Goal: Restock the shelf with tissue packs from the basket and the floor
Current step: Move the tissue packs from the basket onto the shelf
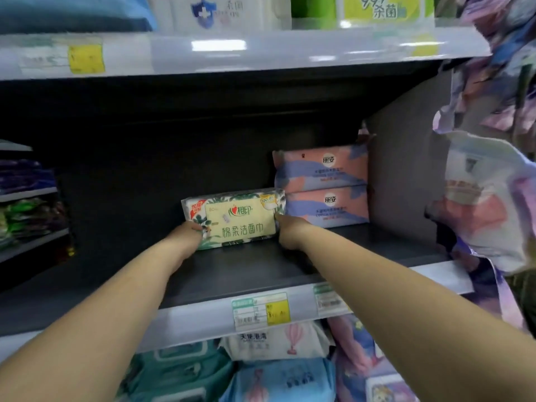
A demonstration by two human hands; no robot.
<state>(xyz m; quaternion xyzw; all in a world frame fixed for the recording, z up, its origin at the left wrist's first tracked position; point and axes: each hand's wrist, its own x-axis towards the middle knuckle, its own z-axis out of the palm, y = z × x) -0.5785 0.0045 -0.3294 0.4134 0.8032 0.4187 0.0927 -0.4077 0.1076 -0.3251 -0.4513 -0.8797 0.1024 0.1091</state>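
Observation:
A green-and-cream leaf-patterned tissue pack [235, 219] stands on its long edge deep on the dark middle shelf [261, 271]. My left hand [187, 236] grips its lower left end. My right hand [290, 230] holds its right end, the fingers hidden behind the pack. Just to the right, two pink-and-purple packs [322, 184] lie stacked one on the other against the shelf's grey side wall. The leaf pack touches the lower one.
The shelf's front rail carries price tags [261, 311]. Below it lie several soft packs [275, 343]. White and green packs stand on the shelf above [220, 13]. Hanging printed bags [487, 198] crowd the right side. Another shelving unit [26, 204] stands at the left.

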